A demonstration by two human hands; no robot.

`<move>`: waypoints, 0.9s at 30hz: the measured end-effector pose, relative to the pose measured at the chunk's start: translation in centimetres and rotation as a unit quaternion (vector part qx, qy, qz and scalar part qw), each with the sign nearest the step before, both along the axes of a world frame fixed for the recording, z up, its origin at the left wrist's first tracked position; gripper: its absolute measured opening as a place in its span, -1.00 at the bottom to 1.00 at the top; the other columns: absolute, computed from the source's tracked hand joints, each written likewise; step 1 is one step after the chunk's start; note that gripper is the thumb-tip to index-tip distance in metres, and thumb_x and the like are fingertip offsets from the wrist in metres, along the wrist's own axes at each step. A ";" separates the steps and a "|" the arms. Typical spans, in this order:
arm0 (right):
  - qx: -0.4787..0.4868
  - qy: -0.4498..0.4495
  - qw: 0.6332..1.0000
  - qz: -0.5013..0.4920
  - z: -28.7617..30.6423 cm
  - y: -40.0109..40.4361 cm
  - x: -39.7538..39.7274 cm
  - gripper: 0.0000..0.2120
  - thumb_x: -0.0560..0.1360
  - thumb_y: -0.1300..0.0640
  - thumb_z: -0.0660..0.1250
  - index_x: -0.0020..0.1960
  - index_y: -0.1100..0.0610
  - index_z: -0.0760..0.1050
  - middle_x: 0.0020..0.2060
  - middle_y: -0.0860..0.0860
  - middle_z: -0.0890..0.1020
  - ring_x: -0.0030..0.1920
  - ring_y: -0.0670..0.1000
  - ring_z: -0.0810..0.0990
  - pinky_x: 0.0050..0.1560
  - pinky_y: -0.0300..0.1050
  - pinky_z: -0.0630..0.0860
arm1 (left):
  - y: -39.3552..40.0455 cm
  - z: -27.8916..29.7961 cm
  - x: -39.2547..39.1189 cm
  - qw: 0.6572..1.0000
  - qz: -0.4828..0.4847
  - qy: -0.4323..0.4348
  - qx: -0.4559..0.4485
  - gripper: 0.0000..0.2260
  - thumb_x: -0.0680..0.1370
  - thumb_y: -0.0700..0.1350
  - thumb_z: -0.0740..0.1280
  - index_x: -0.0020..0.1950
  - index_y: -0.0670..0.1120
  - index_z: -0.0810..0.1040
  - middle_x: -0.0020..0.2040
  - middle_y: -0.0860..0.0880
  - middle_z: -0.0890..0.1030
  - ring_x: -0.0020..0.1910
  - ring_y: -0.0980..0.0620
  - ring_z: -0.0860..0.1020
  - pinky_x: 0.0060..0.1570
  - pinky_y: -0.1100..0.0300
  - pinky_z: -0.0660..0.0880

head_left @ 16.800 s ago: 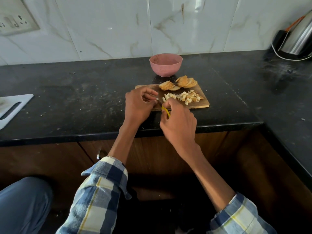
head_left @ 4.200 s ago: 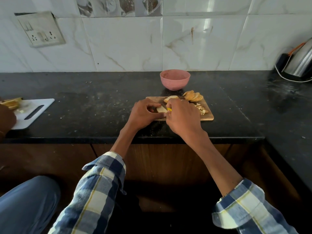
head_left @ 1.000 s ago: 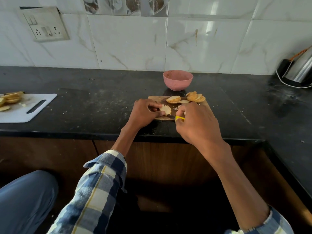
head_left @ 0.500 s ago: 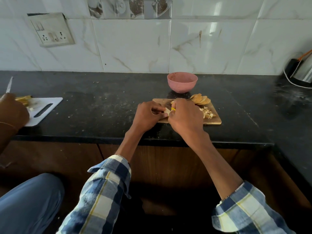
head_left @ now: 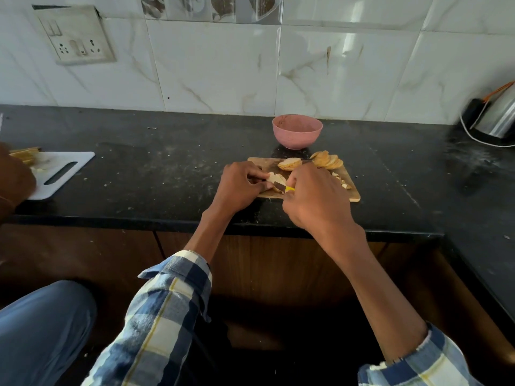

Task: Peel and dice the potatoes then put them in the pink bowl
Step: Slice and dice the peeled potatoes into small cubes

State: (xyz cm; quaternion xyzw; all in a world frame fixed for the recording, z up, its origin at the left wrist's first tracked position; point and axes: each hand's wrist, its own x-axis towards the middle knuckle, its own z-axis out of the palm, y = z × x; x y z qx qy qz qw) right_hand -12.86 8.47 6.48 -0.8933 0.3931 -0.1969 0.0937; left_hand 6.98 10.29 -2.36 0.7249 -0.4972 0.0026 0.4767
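No legible text or labels anywhere.

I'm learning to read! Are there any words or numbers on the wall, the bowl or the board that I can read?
No words or numbers can be read anywhere.
Picture tiles on the wall: they show blurry pictures, and any writing is too blurred to tell.
Socket plate: only switches and holes, no letters.
Pink bowl: plain.
Wooden board: plain.
Kettle: blurred, no label to be seen.
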 end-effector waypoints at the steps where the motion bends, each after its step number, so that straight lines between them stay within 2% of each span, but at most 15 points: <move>1: 0.000 0.000 1.000 0.001 0.0 0.2 -0.3 -0.73 0.53 0.05 0.47 0.20 0.07 0.59 0.00 0.00 0.66 0.00 0.04 0.63 -0.04 -0.01 0.59 | 0.0 0.0 0.0 1.000 0.002 -0.001 0.002 -0.79 0.44 -0.12 0.63 0.06 -0.06 0.77 -0.06 0.10 0.72 -0.06 0.16 0.66 0.06 0.19 0.60; 5: 0.002 0.002 1.000 0.009 0.2 0.8 -1.4 -0.76 0.53 0.06 0.46 0.19 0.05 0.60 -0.03 -0.02 0.66 -0.01 0.02 0.63 0.01 0.04 0.62 | 0.1 0.0 -0.1 1.000 0.008 -0.004 0.005 -0.79 0.44 -0.10 0.63 0.06 -0.05 0.77 -0.03 0.08 0.73 -0.04 0.16 0.66 0.09 0.17 0.61; 11: -0.028 -0.014 0.999 0.003 0.2 0.8 -1.7 -0.87 0.55 0.03 0.44 0.08 0.01 0.64 -0.13 -0.05 0.65 -0.14 -0.05 0.61 -0.12 -0.04 0.62 | 0.5 0.2 -0.2 1.000 0.002 0.010 0.001 -0.80 0.46 -0.11 0.61 0.07 -0.04 0.77 0.00 0.05 0.76 0.00 0.22 0.67 0.17 0.17 0.61; 15: -0.035 -0.053 0.998 -0.014 -0.2 0.2 0.3 -0.85 0.58 0.02 0.41 0.13 0.02 0.59 -0.07 -0.04 0.65 -0.08 0.00 0.62 -0.12 -0.02 0.59 | 0.6 0.4 -0.4 1.000 0.015 0.027 0.002 -0.82 0.46 -0.14 0.61 0.04 -0.04 0.78 -0.03 0.06 0.76 -0.03 0.28 0.67 0.23 0.18 0.59; 21: -0.024 -0.040 0.999 -0.013 -1.0 -0.8 3.1 -0.75 0.56 0.01 0.45 0.21 0.06 0.60 0.00 0.00 0.68 -0.01 0.03 0.65 -0.06 -0.02 0.60 | 0.7 0.6 -0.5 1.000 0.019 0.023 0.002 -0.85 0.47 -0.16 0.60 0.03 -0.08 0.78 -0.05 0.03 0.77 -0.09 0.22 0.68 0.13 0.21 0.62; 27: -0.006 -0.038 0.999 -0.015 -1.2 -0.9 3.9 -0.70 0.57 0.01 0.45 0.25 0.09 0.58 0.06 0.03 0.67 0.04 0.05 0.65 -0.12 -0.08 0.50 | 0.4 0.4 -0.4 0.999 0.020 0.032 0.006 -0.86 0.46 -0.17 0.60 0.00 -0.07 0.78 -0.05 0.03 0.76 -0.08 0.21 0.68 0.19 0.13 0.63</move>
